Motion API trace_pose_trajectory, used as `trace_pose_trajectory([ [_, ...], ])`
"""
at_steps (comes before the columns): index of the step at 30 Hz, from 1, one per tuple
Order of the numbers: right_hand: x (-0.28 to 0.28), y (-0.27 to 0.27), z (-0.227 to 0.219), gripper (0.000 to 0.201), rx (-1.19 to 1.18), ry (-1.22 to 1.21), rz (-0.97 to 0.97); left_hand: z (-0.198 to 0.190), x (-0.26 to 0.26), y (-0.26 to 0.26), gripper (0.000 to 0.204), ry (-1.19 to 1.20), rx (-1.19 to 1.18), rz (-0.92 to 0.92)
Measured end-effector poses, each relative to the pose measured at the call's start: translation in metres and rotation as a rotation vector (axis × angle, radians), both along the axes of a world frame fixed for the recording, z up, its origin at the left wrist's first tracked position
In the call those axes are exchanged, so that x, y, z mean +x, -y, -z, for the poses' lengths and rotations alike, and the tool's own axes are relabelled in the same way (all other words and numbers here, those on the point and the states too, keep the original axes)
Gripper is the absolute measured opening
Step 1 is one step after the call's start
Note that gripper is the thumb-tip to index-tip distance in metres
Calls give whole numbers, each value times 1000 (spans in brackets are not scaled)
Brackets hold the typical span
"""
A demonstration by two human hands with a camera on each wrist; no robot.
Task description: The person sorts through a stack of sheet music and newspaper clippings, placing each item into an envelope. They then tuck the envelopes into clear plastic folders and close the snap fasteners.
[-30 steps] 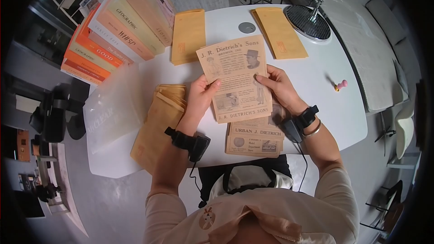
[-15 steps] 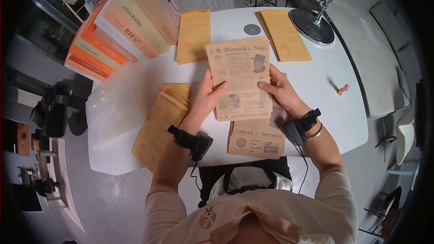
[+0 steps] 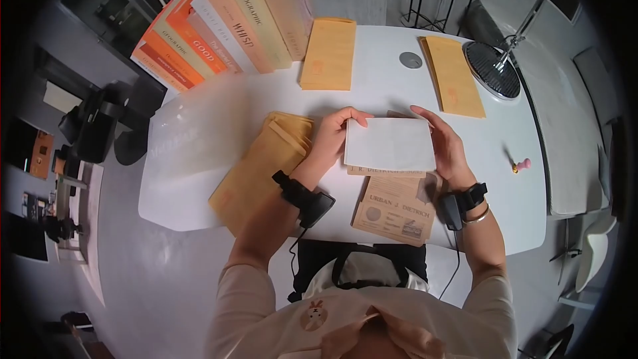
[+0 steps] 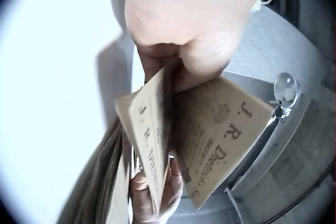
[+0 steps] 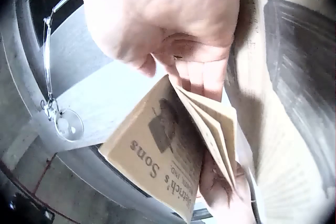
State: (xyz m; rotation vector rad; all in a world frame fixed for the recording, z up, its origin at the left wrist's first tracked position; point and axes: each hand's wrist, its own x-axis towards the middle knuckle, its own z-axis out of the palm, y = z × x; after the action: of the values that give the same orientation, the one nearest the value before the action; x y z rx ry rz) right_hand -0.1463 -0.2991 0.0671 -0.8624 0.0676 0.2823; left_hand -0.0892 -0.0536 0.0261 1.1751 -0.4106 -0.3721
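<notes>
A small stack of printed sheets (image 3: 390, 144) headed "J. R. Dietrich's Sons" bends over between both hands above the white table, its blank white back facing up in the head view. My left hand (image 3: 335, 134) pinches the left side, thumb over the paper. In the left wrist view the sheets (image 4: 220, 140) stand apart in a V below the fingers. At the right edge is my right hand (image 3: 450, 149); its thumb stands off the paper, and its fingers run behind the sheets (image 5: 163, 145) in the right wrist view. Underneath lie more printed sheets (image 3: 395, 211) reading "Urban J. Dietrich".
Brown envelopes (image 3: 256, 176) lie by the left forearm, beside a translucent plastic bag (image 3: 189, 139). Farther back are another envelope stack (image 3: 329, 53) and a third envelope stack (image 3: 455, 76). Books (image 3: 229, 23) stand at back left, a lamp base (image 3: 488, 73) at back right. A small pink object (image 3: 523, 165) lies right.
The sheets went from lying flat with print up to being bent over, white back showing. The right thumb came off the paper. The head view shifted, moving the scene rightward.
</notes>
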Motion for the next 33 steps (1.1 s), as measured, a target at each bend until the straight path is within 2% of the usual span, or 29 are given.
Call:
trace_pose_trajectory([
  [1,-2,-2,-5,27,91,-62,13,-3,-1,1,12,-2,2,-19],
  [4,-3,1,12,31,-249,101,-79,-14,-2,7,13,172,176,-79],
  [5,1,4,19,31,-313,107,-148,-23,-5,7,17,201,267,-87],
  [6,1,7,25,31,-298,119,-127,-33,-8,8,22,229,358,-94],
  [8,0,7,24,30,-271,144,-81,-58,-17,7,36,372,494,-157],
  [10,-3,7,16,26,-335,209,73,-87,-32,-11,54,592,589,-267],
  [12,-6,7,10,26,-395,250,263,-109,-43,-45,78,889,945,-292],
  [15,-5,13,7,24,-478,291,304,-97,-67,-95,92,782,1337,-385],
  [18,-3,14,13,23,-537,328,283,-76,-82,-119,105,571,1739,-354],
  [21,-1,12,19,24,-567,326,250,-64,-88,-137,112,461,1782,-257],
  [24,-3,10,20,25,-579,323,233,-57,-87,-144,114,475,1643,-270],
  [27,-6,8,15,25,-590,324,253,-49,-84,-147,112,527,1639,-298],
  [33,-7,13,9,23,-668,397,344,-70,-88,-124,104,505,1532,-326],
])
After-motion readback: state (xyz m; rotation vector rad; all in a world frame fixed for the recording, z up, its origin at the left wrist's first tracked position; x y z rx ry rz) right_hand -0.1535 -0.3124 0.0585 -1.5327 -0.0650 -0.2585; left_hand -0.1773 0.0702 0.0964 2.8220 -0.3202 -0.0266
